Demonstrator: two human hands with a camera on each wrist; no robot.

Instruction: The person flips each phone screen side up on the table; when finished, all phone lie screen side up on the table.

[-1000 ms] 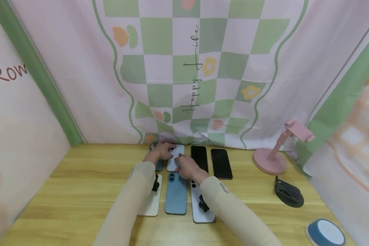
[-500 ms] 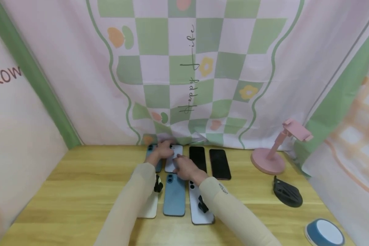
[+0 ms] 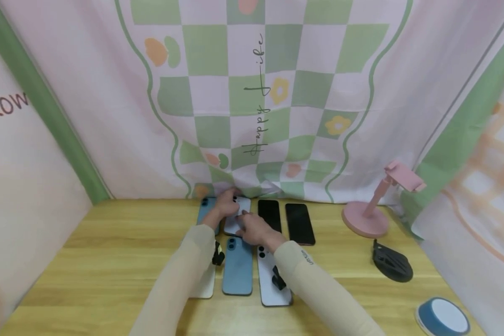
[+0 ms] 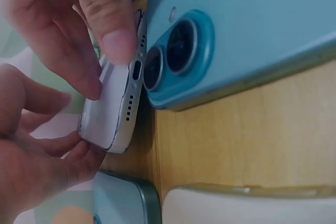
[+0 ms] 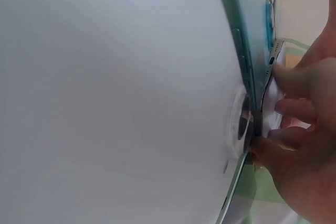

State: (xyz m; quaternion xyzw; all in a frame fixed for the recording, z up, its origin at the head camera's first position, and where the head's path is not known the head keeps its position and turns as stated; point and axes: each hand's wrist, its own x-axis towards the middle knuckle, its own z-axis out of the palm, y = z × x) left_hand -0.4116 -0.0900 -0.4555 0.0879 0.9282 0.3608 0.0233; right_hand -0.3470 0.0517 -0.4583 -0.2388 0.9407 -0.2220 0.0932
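Note:
A white phone point(image 3: 232, 225) lies face down in the back row, its charging port facing me. My left hand point(image 3: 227, 204) holds its far left part, fingertips along the left edge in the left wrist view. At the near right corner my right hand point(image 3: 255, 228) grips the same phone, thumb point(image 4: 118, 45) at the port edge and fingers on its back and side. A teal phone point(image 3: 206, 209) lies just left of it, partly under the left wrist. Nearer me sit a blue phone point(image 3: 237, 270), a larger white phone point(image 3: 273, 289) and a cream phone point(image 3: 205, 285) half hidden by the left sleeve.
Two black-screened phones point(image 3: 300, 224) lie face up to the right. Beyond them stand a pink phone stand point(image 3: 366, 219), a black mouse-shaped object point(image 3: 392, 262) and a blue-and-white round object point(image 3: 443, 317). A checkered curtain point(image 3: 248, 93) hangs at the table's back edge.
My left hand has shifted slightly right over the white phone, uncovering more of the teal phone. The right hand has stayed at the near right corner. The head view has turned slightly.

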